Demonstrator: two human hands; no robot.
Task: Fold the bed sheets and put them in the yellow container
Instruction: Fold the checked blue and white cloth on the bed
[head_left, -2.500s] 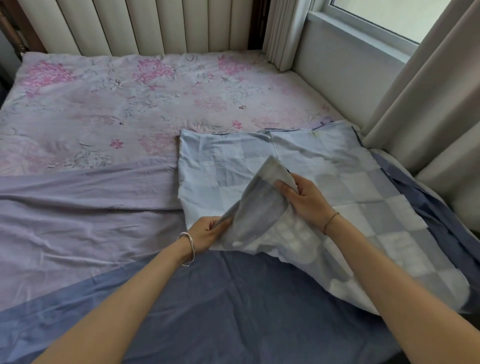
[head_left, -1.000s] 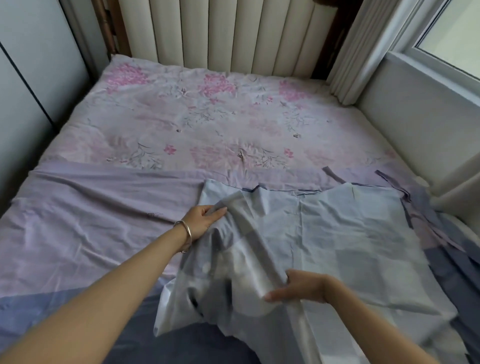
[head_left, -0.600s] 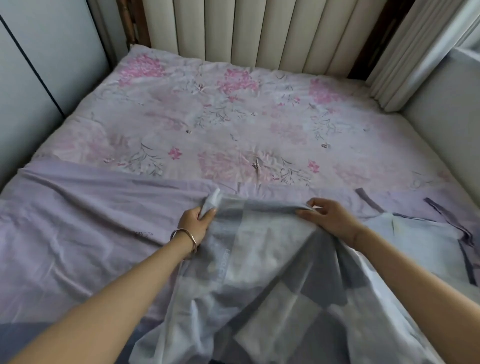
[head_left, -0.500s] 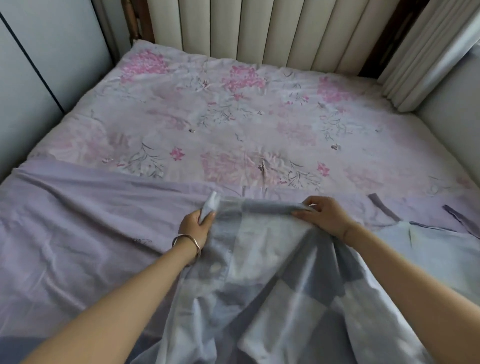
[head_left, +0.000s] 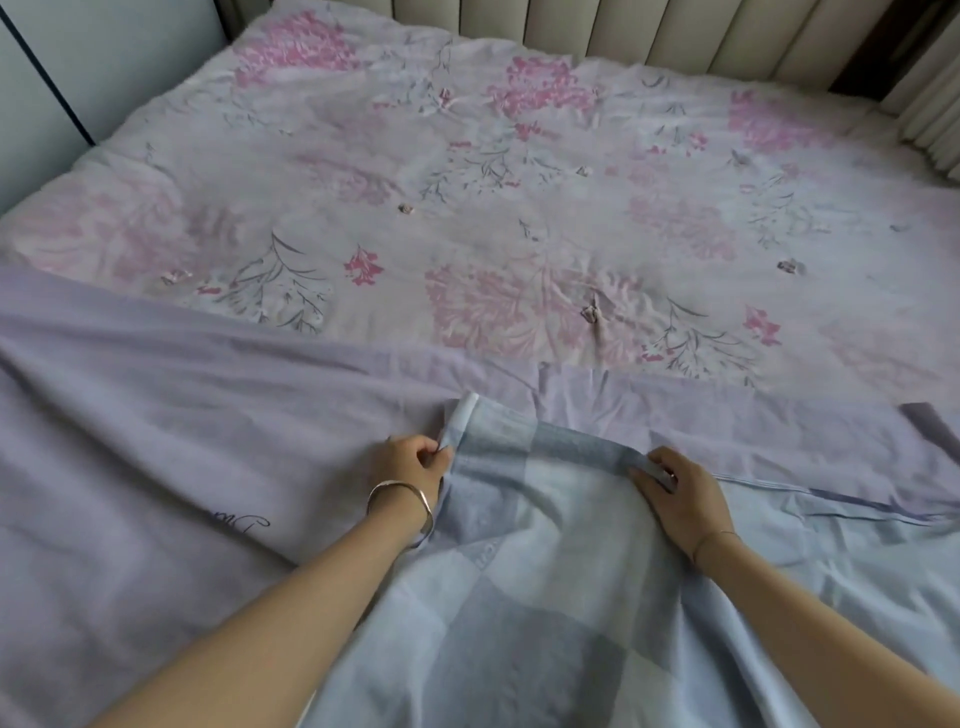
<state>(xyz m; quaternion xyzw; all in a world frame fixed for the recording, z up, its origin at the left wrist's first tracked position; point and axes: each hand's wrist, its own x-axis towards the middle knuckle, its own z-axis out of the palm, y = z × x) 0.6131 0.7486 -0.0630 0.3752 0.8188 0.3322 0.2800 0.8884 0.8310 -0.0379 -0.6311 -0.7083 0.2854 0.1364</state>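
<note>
A blue-and-white checked sheet (head_left: 540, 587) lies on the bed in front of me, with its far edge turned away from me. My left hand (head_left: 408, 460) pinches its far left corner with curled fingers. My right hand (head_left: 678, 491) holds the same far edge further right, fingers curled over the hem. Under it lies a plain lilac sheet (head_left: 171, 441), spread across the near half of the bed. The yellow container is not in view.
A pink floral cover (head_left: 519, 208) lies over the far half of the bed. A padded cream headboard (head_left: 623, 26) stands behind it. A pale wardrobe panel (head_left: 78, 67) borders the left side, and a curtain (head_left: 935, 119) hangs at the far right.
Both hands carried the checked sheet's edge away from me and laid it down flat on the lilac sheet. The view has tilted down and closer to the bed.
</note>
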